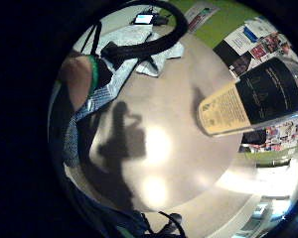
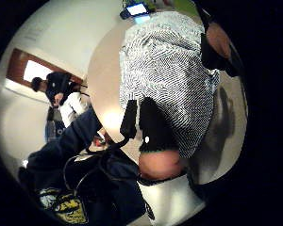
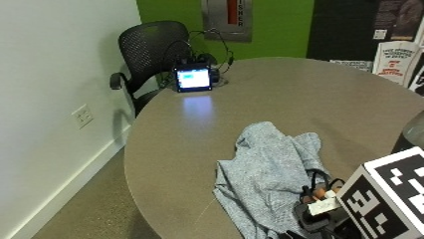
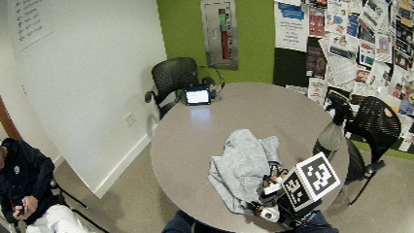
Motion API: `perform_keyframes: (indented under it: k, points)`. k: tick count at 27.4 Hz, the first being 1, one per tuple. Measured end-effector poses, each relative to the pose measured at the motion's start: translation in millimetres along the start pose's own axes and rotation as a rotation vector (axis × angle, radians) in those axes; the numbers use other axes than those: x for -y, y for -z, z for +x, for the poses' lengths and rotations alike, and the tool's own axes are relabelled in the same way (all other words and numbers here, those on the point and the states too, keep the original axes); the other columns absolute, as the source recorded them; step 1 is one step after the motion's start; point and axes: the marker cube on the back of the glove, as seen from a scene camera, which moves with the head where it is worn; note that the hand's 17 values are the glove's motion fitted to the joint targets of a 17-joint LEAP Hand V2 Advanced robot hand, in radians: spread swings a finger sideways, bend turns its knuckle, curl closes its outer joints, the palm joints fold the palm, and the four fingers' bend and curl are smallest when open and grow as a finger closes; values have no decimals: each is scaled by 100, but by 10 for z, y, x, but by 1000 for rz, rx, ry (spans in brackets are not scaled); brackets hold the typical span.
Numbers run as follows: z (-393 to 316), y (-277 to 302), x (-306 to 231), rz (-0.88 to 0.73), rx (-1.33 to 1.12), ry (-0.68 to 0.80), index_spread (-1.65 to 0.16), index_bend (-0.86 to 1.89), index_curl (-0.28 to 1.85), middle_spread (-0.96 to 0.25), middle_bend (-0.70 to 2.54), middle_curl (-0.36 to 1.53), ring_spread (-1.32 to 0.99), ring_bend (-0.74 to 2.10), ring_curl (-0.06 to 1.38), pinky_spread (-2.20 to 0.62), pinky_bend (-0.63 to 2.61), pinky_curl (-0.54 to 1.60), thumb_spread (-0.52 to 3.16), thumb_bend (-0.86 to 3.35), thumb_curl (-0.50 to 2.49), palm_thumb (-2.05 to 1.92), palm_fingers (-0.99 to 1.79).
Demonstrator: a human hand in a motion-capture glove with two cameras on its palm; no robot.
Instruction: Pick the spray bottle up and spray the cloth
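Observation:
A crumpled grey cloth [image 4: 242, 165] [image 3: 265, 174] lies on the near half of the round table [image 4: 194, 131]. My gloved right hand [image 4: 270, 191] [image 3: 318, 201] is at the cloth's near right edge, fingers loosely curled with nothing in them. The spray bottle [image 4: 332, 131] [image 3: 412, 132] stands upright near the table's right edge, apart from the hand. Its dark and cream label [image 1: 258, 96] shows in the little finger side palm view. The cloth [image 2: 165, 66] fills much of the thumb side palm view.
A small lit screen [image 3: 193, 78] with cables sits at the table's far left edge. One black chair [image 3: 149, 50] stands behind it, another [image 4: 375, 126] behind the bottle. Bare tabletop [image 3: 298, 94] lies between cloth and screen.

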Motion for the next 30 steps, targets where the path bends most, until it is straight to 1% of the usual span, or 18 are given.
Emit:
perform_keyframes:
  k: [2, 5, 11, 17, 20, 22, 27, 30]
  points:
    - [2, 6, 5, 1, -6, 2, -15, 29, 10, -4, 38, 13, -7, 41, 12, 4, 22, 6, 51, 22, 10, 35, 107]
    - [-3, 24, 16, 3, -15, 4, -19, 28, 18, -5, 39, 18, -9, 43, 19, 5, 20, 12, 69, 23, 13, 39, 104]
    - [-45, 58, 40, 19, -30, 16, -23, 24, 25, -6, 38, 24, -11, 41, 26, 7, 17, 18, 92, 21, 19, 42, 103]
    - [-69, 57, 38, 17, -49, 20, -25, 25, 30, -7, 39, 29, -13, 42, 29, 15, 7, 15, 101, 15, 22, 39, 99]
    - [-98, 55, 28, 20, -48, 30, -27, 37, 36, -7, 35, 30, -11, 34, 29, 20, 2, 13, 104, 15, 25, 45, 79]
    - [-147, 56, 7, 27, -45, 44, -28, 39, 37, -7, 33, 30, -10, 32, 29, 22, 5, 12, 105, 15, 26, 47, 73]
    - [-236, 90, -108, 58, -39, 94, -30, 38, 38, -7, 32, 31, -9, 31, 29, 25, 8, 10, 107, 13, 30, 51, 70]
    - [-138, 166, -212, 72, -27, 87, -31, 37, 38, -7, 31, 32, -9, 32, 29, 26, 10, 10, 108, 12, 31, 53, 70]
